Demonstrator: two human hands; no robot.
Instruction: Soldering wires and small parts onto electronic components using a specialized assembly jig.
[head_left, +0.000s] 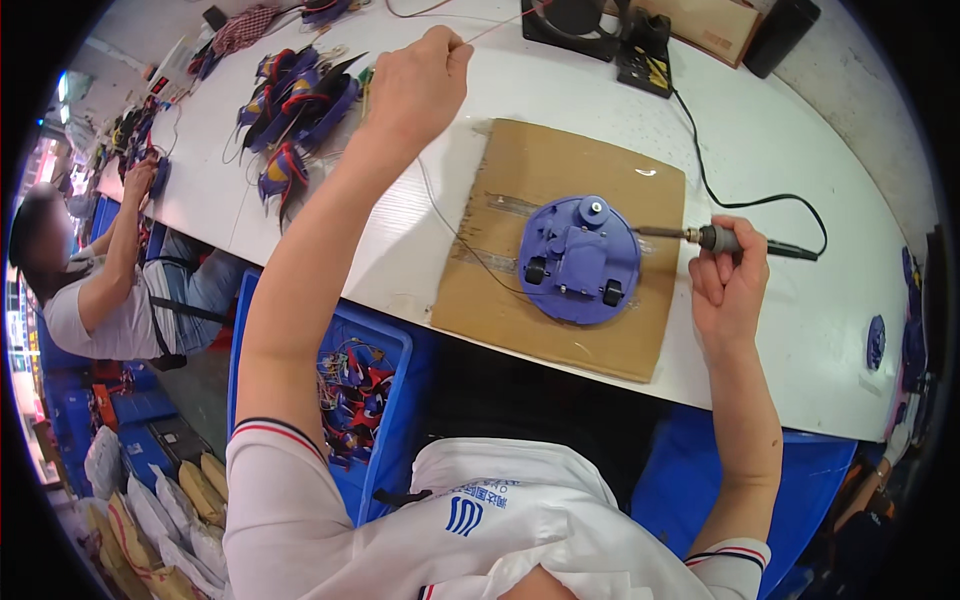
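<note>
A round purple plastic base [583, 265] with small black wheels lies on a brown cardboard sheet [560, 345] in front of me. My right hand [730, 280] grips a soldering iron [722, 238] by its dark handle, its tip pointing left at the base's right rim; I cannot tell whether it touches. Raised over the table at upper left, my left hand [420, 85] is closed in a pinch on a thin reddish wire [497, 27] that runs up and right. A thin grey wire [440, 212] trails from the base toward the left forearm.
Purple parts with wires [300, 105] are heaped at left. A soldering stand [645, 65] and black fan-like unit [575, 28] stand at the back. The iron's black cord [700, 160] loops right. A blue bin [395, 400] of parts sits below the edge. A co-worker [110, 290] works at far left.
</note>
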